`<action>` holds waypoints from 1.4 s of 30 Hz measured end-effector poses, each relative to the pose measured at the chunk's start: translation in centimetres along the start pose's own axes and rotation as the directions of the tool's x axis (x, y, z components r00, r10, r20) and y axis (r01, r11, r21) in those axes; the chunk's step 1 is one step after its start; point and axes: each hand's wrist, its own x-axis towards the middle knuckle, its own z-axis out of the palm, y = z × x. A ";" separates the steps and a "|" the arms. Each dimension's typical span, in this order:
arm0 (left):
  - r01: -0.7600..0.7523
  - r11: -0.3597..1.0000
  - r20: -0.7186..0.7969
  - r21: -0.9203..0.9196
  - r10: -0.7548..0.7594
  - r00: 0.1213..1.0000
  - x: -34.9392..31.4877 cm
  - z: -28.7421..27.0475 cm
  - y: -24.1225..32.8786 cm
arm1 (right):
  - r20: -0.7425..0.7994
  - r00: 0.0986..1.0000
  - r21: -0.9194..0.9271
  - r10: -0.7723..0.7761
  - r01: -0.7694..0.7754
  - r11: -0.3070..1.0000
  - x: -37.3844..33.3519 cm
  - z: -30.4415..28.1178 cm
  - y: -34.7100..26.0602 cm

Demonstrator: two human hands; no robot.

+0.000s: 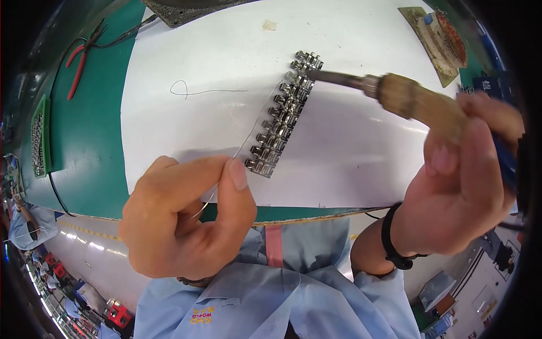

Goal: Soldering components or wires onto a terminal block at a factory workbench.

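Note:
A slanting row of shiny metal clip-like parts (280, 121) lies on a white sheet (186, 135). Between thumb and forefinger, my left hand (189, 212) pinches a thin solder wire (252, 133), which runs up along the row's left side toward its upper part. My right hand (466, 169) is closed round the wooden handle of a soldering iron (398, 96). The iron's dark tip reaches the row near its upper end, close to the wire's far end; whether tip and wire touch there is too small to tell.
A loose looped wire (209, 90) lies left of the row. Red-handled pliers (82, 62) and a green-edged board (39, 135) rest on the green table (101, 124). At the upper right stands a round worn block (444, 40) on a plate. The table's front edge runs below my hands.

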 end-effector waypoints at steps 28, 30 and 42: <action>-0.004 0.999 0.088 -0.044 0.007 0.996 0.4 0.2 0.2 | -0.075 0.996 0.162 0.052 -0.039 0.986 -0.2 0.1 1.7; 0.011 1.000 0.076 -0.027 -0.009 0.997 0.4 0.2 0.4 | -0.053 0.995 0.130 0.080 -0.073 0.989 0.1 0.2 1.5; 0.029 0.999 0.084 -0.030 -0.026 0.996 0.4 0.3 0.3 | 0.046 0.965 -0.081 0.259 -0.255 0.963 1.3 0.4 0.4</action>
